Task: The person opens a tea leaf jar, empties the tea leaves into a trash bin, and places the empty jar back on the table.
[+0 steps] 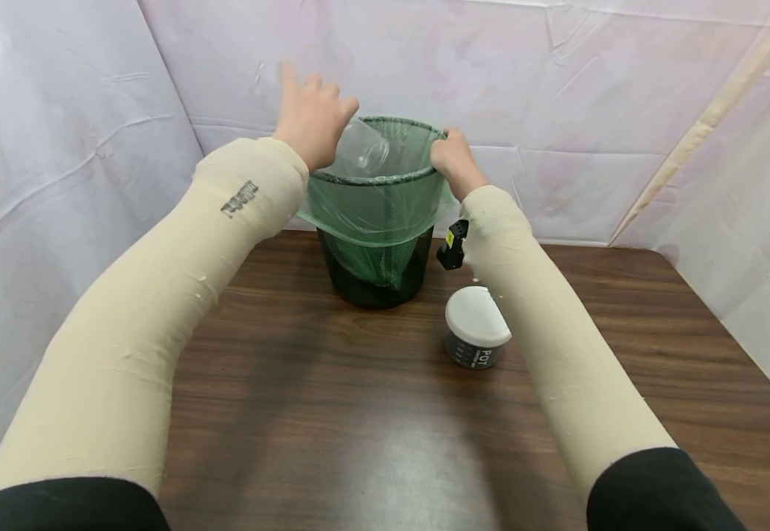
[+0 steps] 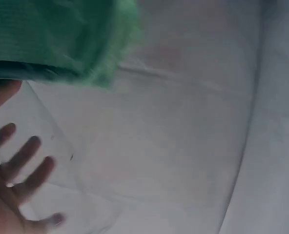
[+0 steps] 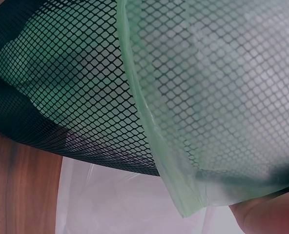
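Observation:
A black mesh wastebasket (image 1: 375,276) stands upright at the back of the table, a thin green bag (image 1: 378,210) folded over its rim. Inside its mouth, near the left side, shows a clear plastic cup (image 1: 366,147), tilted. My left hand (image 1: 315,122) is over the left rim beside the cup, fingers spread. In the left wrist view the fingers of that hand (image 2: 17,175) are apart, with nothing between them. My right hand (image 1: 454,158) grips the basket's right rim through the bag; part of it (image 3: 274,214) shows at the rim in the right wrist view.
A small tub (image 1: 476,324) with a white lid and a dark "POT" label sits right of the basket, partly covered by my right sleeve. A small black device (image 1: 453,247) is on my right wrist. Pale curtains (image 1: 557,88) close off the back and sides of the wooden table (image 1: 358,413).

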`<state>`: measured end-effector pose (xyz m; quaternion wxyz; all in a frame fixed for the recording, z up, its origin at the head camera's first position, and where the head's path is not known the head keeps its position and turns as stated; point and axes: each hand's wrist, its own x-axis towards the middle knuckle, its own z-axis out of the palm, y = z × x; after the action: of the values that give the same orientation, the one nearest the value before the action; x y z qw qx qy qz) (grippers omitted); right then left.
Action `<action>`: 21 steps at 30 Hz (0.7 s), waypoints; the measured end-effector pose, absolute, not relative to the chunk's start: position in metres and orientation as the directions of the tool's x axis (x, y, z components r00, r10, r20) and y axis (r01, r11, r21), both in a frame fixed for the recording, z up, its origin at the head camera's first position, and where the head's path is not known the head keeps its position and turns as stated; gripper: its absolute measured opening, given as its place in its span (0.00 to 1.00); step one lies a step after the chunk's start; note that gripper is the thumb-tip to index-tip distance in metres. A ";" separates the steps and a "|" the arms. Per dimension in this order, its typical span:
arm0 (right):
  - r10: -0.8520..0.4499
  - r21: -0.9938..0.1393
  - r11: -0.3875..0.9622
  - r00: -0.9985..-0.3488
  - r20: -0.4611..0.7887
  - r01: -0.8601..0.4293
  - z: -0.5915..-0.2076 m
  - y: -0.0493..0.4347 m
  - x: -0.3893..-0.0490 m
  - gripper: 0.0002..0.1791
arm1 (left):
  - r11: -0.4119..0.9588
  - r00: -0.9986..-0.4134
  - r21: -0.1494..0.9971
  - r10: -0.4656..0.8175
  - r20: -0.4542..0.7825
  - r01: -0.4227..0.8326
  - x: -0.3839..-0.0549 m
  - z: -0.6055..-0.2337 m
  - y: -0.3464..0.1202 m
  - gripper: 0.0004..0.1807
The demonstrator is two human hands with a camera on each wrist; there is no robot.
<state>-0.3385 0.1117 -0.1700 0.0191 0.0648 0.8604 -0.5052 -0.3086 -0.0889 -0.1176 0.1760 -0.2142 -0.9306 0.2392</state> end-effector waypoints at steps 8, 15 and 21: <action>0.090 -0.862 0.490 -0.991 -0.095 0.127 -0.170 0.113 -0.338 0.29 | 0.792 -0.830 -0.516 0.502 0.244 0.327 -0.309 -0.118 -0.087 0.28; 0.088 -0.862 0.494 -0.993 -0.083 0.116 -0.171 0.110 -0.339 0.30 | 0.828 -0.861 -0.467 0.453 0.231 0.310 -0.310 -0.115 -0.088 0.32; 0.078 -0.862 0.494 -0.993 -0.087 0.114 -0.171 0.107 -0.340 0.30 | 0.845 -0.879 -0.455 0.417 0.230 0.282 -0.309 -0.113 -0.095 0.33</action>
<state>-0.3400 0.1071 -0.1711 0.0183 0.0555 0.8642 -0.4998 -0.3095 -0.0950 -0.1132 0.1623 -0.1847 -0.9466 0.2087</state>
